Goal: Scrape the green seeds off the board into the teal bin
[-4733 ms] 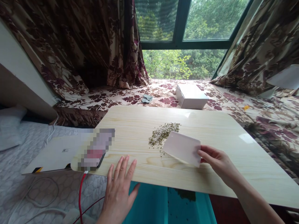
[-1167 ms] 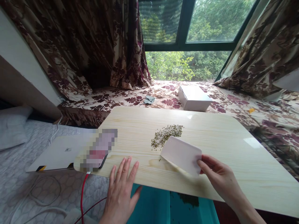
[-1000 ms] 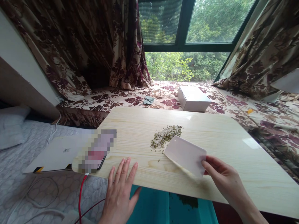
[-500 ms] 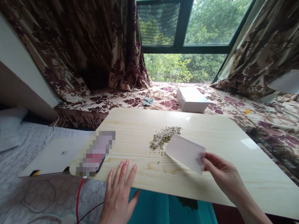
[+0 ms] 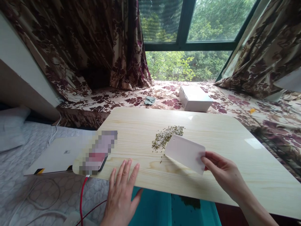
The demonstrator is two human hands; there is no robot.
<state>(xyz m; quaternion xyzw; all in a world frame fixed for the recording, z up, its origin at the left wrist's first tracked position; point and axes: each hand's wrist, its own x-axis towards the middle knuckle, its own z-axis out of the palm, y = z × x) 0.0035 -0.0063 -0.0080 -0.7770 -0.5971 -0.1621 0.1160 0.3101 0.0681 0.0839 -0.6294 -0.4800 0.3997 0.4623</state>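
A pile of small green beans [image 5: 166, 136] lies on a pale wooden tabletop [image 5: 230, 150]. My right hand [image 5: 223, 175] pinches the right edge of a white rectangular card [image 5: 185, 153], whose left edge rests against the near side of the pile. A few stray beans lie just left of the card. My left hand [image 5: 121, 191] lies flat with fingers spread on the table's near edge, holding nothing.
A phone [image 5: 98, 153] with a red cable [image 5: 81, 201] sits at the table's left corner, over a white laptop [image 5: 56, 155] on the bed. A white box [image 5: 194, 98] rests on the floral window seat. A teal bin [image 5: 162, 210] with beans stands below the table edge.
The card has shifted slightly back and forth beside the pile under my right hand. My left hand has stayed flat on the table edge.
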